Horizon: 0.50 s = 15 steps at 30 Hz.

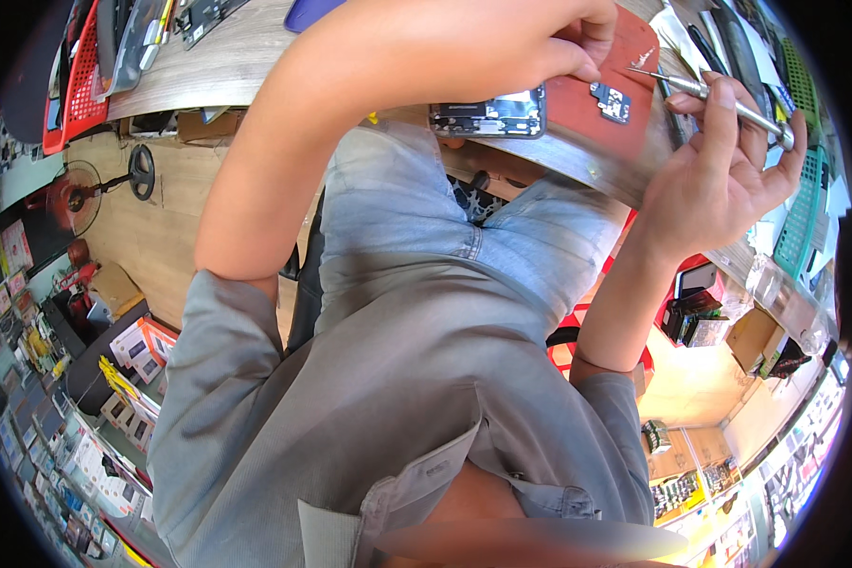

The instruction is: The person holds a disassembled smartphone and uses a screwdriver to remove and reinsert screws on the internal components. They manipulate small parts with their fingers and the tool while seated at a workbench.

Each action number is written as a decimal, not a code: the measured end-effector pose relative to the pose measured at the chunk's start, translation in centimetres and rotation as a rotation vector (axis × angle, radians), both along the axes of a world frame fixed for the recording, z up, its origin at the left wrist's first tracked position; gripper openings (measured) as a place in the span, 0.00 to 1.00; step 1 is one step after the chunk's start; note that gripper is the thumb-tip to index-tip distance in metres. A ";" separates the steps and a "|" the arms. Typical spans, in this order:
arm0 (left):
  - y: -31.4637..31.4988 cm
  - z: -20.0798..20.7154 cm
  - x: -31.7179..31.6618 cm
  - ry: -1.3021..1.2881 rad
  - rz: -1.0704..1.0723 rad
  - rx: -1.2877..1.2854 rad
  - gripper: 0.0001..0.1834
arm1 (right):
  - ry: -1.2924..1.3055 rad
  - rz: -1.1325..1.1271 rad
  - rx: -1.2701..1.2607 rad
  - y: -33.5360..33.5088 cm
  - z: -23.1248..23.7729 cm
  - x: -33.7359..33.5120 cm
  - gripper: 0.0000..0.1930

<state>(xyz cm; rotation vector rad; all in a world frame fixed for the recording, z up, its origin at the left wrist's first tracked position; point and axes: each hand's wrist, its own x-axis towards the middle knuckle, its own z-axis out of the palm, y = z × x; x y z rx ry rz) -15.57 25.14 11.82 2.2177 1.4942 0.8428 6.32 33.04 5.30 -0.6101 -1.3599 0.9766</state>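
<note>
My right hand [719,180] is closed around a slim silver precision screwdriver [746,112], whose thin tip points left over the reddish-brown mat [577,118]. Above that mat, my left hand [568,43] has its fingers bent together in a pinch; whatever they hold, if anything, is too small to make out. Just below its fingertips a small black-and-silver phone part [612,102] lies on the mat. An opened phone [490,117], its inner parts showing, rests at the bench's near edge under my left forearm, which hides some of it.
A red plastic basket [83,80] with tools stands at the bench's far left, near a dark phone part [204,19]. A purple-blue object [308,11] lies at the top. Several tools and a teal basket [801,213] crowd the right side. A fan [74,197] stands on the left.
</note>
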 end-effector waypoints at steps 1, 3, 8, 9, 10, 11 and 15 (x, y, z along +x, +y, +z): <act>-0.1 -0.1 -0.1 -0.026 -0.003 0.010 0.06 | -0.002 -0.005 -0.005 0.0 0.0 0.0 0.39; -0.2 -0.1 -0.4 -0.050 0.005 0.047 0.05 | 0.018 0.039 0.004 0.1 0.0 0.2 0.39; -0.2 0.5 -0.8 -0.077 0.010 0.023 0.05 | -0.027 -0.026 -0.012 0.5 -0.2 0.5 0.38; -0.5 0.7 -0.8 -0.102 0.005 0.016 0.06 | -0.046 -0.035 -0.002 0.5 -0.2 0.6 0.38; -0.4 0.6 -0.6 -0.129 -0.005 0.018 0.06 | -0.065 -0.042 0.008 0.6 -0.3 0.6 0.38; -0.5 0.6 -0.4 -0.132 -0.007 0.020 0.06 | -0.037 -0.030 0.005 0.5 -0.3 0.6 0.38; -0.1 0.1 0.1 -0.086 -0.015 0.049 0.06 | 0.011 -0.010 -0.012 0.4 -0.3 0.5 0.38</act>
